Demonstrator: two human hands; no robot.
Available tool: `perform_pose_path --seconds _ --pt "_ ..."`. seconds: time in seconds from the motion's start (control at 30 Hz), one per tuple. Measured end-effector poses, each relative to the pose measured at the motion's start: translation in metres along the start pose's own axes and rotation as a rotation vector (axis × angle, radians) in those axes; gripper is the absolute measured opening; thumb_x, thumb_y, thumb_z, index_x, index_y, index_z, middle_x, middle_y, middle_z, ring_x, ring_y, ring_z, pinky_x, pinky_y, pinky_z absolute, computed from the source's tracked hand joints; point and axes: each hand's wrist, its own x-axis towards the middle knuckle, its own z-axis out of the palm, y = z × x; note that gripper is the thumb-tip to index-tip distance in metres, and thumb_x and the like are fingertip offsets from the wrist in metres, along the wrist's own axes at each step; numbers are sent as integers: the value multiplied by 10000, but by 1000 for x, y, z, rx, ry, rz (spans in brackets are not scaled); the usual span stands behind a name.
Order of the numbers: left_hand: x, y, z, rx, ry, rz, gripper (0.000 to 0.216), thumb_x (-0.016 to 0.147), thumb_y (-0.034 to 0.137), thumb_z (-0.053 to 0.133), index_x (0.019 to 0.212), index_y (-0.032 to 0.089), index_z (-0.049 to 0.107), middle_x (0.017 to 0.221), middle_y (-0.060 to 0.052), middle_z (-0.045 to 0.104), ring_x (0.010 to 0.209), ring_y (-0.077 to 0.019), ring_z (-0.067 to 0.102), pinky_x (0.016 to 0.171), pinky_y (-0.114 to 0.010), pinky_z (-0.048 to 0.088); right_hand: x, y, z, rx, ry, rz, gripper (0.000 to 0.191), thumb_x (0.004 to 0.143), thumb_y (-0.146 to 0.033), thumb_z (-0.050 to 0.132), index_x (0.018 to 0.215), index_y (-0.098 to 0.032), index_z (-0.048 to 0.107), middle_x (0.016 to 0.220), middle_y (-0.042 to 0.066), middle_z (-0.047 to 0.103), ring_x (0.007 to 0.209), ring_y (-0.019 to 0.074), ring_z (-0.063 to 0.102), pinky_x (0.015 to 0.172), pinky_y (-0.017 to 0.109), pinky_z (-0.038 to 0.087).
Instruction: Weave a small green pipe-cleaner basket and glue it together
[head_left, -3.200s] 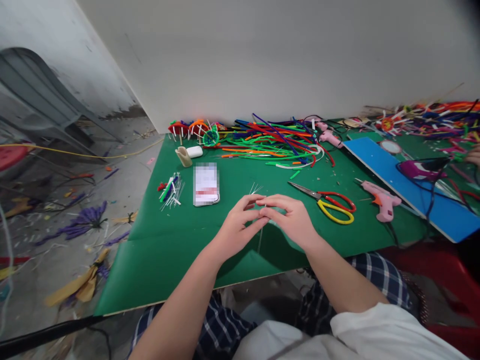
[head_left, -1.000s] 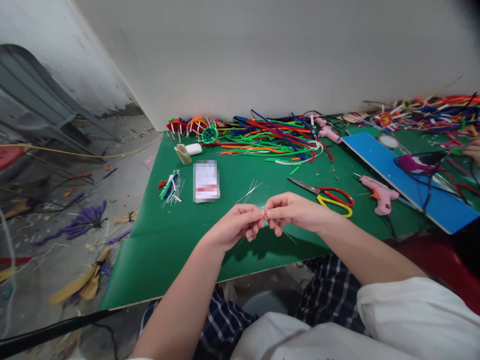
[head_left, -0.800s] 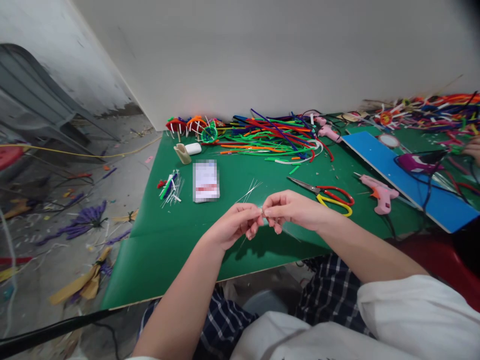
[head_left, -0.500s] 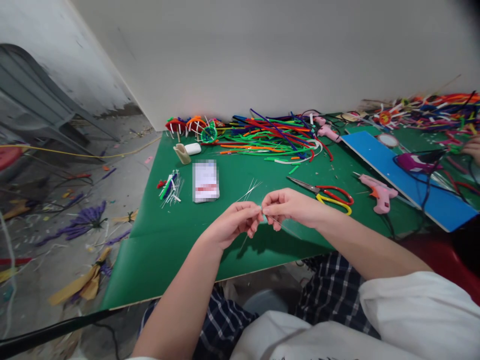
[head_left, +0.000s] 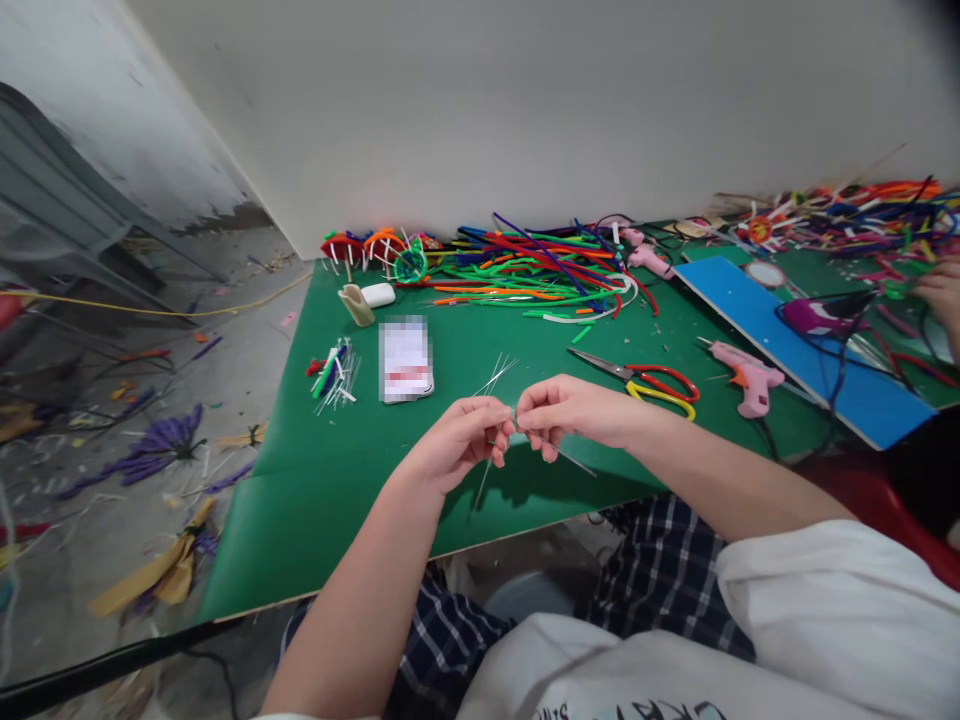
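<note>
My left hand and my right hand meet fingertip to fingertip above the green table. Both are pinched on thin silvery wires. The wire ends fan out behind my fingers, and others stick out below and to the right of them. Red-and-yellow scissors lie just right of my right hand. A pink glue gun lies further right.
A heap of coloured pipe cleaners lies along the far edge. A small bundle of cut pieces, a blurred card and a blue board are also there. Another person's hand shows at the right edge. Scraps litter the floor at left.
My hands stayed pinched together on the wires and shifted slightly; the wires turned between my fingers. The view drifted a little to the right.
</note>
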Motion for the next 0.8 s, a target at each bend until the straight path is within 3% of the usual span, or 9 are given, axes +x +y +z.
perform_pose_path --seconds 0.47,0.8 --pt "0 -2 -2 -21 -90 7 205 742 283 533 653 110 600 502 4 546 426 -67 501 439 -190 432 1 3 -2 -12 -3 -76 196 744 -328 563 754 -134 538 564 -35 526 453 56 496 416 177 433" --pt "0 -1 2 -109 -35 14 163 716 225 552 593 118 560 456 37 478 402 -47 432 444 -191 415 3 2 2 8 15 -87 199 736 -329 570 740 -135 527 567 -33 544 438 62 517 432 190 445"
